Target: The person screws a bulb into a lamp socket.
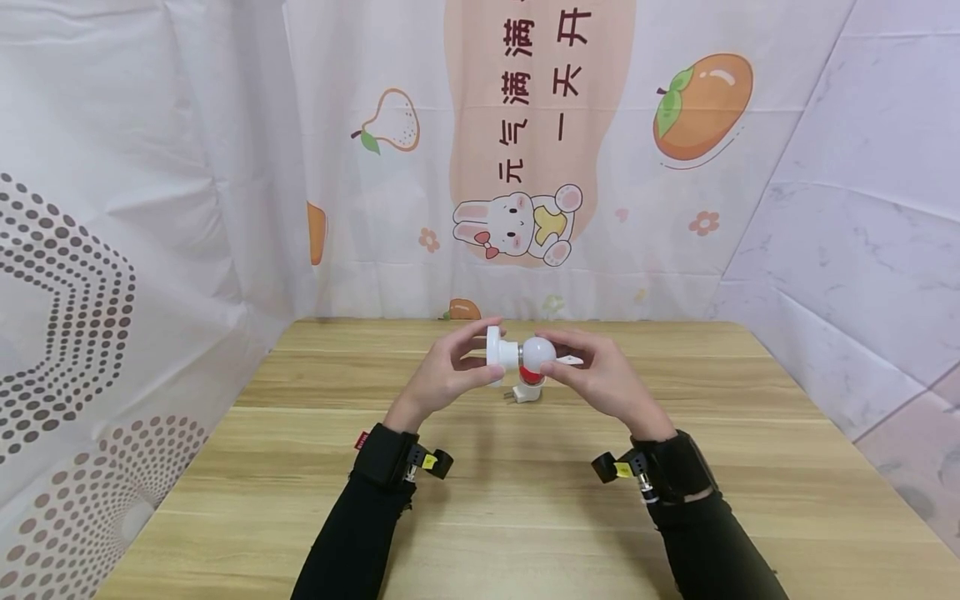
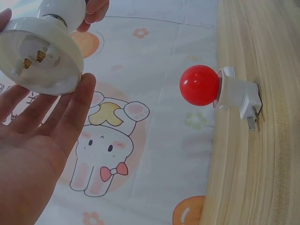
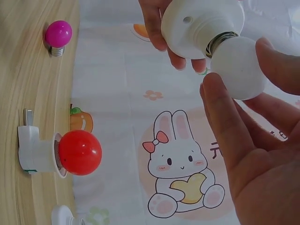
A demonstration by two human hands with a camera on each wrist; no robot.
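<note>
My left hand (image 1: 450, 371) holds a white round lamp holder (image 1: 507, 355) by its wide base, thumb on the near side. In the left wrist view, the hollow back of the base shows two brass terminals (image 2: 41, 56). My right hand (image 1: 603, 377) pinches a white light bulb (image 3: 240, 70) between thumb and fingers. The bulb's metal screw cap (image 3: 220, 43) sits at the mouth of the lamp holder, with some thread still showing. Both things are held up above the table, bulb and holder in line.
Beyond the hands, a red bulb (image 2: 199, 85) sits in a white plug-in socket (image 2: 238, 96) on the wooden table (image 1: 495, 517). A loose magenta bulb (image 3: 59, 33) lies on the wood. Another white piece (image 3: 61, 215) shows at the right wrist view's lower edge. A printed curtain (image 1: 375, 208) hangs behind.
</note>
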